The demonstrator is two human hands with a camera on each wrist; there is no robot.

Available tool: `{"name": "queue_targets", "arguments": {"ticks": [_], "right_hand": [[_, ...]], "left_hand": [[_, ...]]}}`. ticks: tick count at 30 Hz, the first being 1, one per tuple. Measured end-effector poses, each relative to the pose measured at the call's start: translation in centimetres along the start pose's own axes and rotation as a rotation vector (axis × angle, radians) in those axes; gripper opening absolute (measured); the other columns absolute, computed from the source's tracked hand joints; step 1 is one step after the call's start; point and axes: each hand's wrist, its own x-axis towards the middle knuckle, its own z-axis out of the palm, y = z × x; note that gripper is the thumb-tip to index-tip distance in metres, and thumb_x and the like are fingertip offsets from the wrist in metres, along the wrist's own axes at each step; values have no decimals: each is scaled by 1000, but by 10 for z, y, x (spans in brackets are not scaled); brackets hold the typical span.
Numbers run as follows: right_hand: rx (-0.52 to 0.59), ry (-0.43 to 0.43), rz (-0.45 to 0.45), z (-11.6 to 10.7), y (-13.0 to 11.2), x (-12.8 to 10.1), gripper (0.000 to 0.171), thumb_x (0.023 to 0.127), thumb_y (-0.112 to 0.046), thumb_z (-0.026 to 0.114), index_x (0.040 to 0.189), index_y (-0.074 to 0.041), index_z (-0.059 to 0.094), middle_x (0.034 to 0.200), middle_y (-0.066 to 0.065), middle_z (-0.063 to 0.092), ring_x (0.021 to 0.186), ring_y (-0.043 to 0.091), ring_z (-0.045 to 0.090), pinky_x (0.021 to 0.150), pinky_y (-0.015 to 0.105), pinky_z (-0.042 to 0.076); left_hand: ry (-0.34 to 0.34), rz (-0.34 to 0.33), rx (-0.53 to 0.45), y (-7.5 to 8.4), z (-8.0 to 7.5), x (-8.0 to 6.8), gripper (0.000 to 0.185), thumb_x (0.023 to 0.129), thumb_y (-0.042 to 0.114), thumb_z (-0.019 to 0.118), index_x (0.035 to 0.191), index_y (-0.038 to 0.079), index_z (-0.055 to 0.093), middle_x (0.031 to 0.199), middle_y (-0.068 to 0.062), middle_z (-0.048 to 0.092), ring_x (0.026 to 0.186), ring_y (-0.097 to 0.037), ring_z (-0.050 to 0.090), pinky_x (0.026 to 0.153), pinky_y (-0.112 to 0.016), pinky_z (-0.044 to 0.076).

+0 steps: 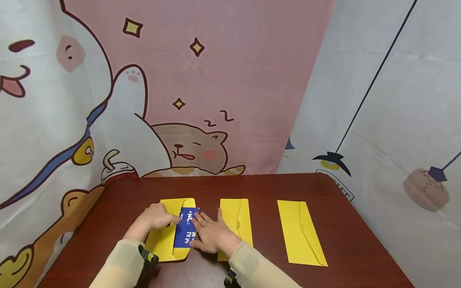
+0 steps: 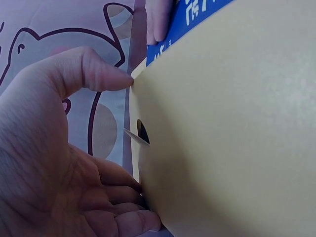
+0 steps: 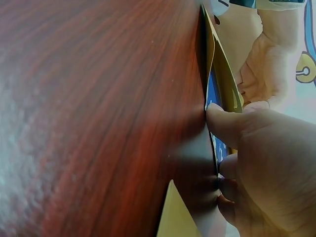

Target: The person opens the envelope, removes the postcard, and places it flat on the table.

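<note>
On the left of the table, a yellow envelope [image 1: 160, 242] lies with its long right side gaping. A blue card [image 1: 184, 229] with white lettering sits partly inside that opening. My left hand [image 1: 155, 217] holds the envelope, its thumb [image 2: 106, 76] at the edge of the front panel and the other fingers curled lower down the edge. The right hand [image 1: 215, 234] is spread out, fingertips touching the card's outer edge and thumb near its lower corner. In the right wrist view the card [image 3: 213, 94] shows between the envelope's two layers. Its inner part is hidden.
A second yellow envelope [image 1: 235, 218] lies partly beneath the right hand and forearm. Farther right lies a third yellow envelope [image 1: 302, 236]. All are on a dark red-brown wooden table [image 1: 266, 188], backed by a cartoon-printed cloth [image 1: 245, 80].
</note>
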Motion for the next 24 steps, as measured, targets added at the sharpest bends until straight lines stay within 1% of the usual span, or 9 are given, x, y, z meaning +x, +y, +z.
{"name": "queue_targets", "arguments": {"ticks": [8, 16, 24], "right_hand": [[0, 2, -8, 0, 2, -2, 80, 103, -69, 45, 167, -21, 36, 173, -2, 28, 158, 17, 26, 122, 69, 15], [10, -1, 5, -1, 4, -4, 80, 103, -69, 46, 167, -22, 35, 173, -3, 28, 158, 20, 25, 122, 69, 14], [17, -6, 11, 1, 6, -4, 80, 103, -69, 46, 167, -23, 34, 173, -3, 28, 159, 20, 25, 122, 69, 14]], "left_hand": [[12, 4, 0, 0, 1, 0, 67, 78, 47, 82, 112, -8, 65, 89, -14, 60, 75, -28, 62, 65, -41, 54], [13, 10, -2, -1, 2, 0, 62, 78, 46, 82, 107, -6, 67, 87, -13, 59, 74, -28, 62, 64, -40, 52], [17, 5, 4, -1, 2, 0, 67, 78, 49, 82, 111, -6, 66, 89, -14, 59, 77, -29, 61, 66, -40, 52]]}}
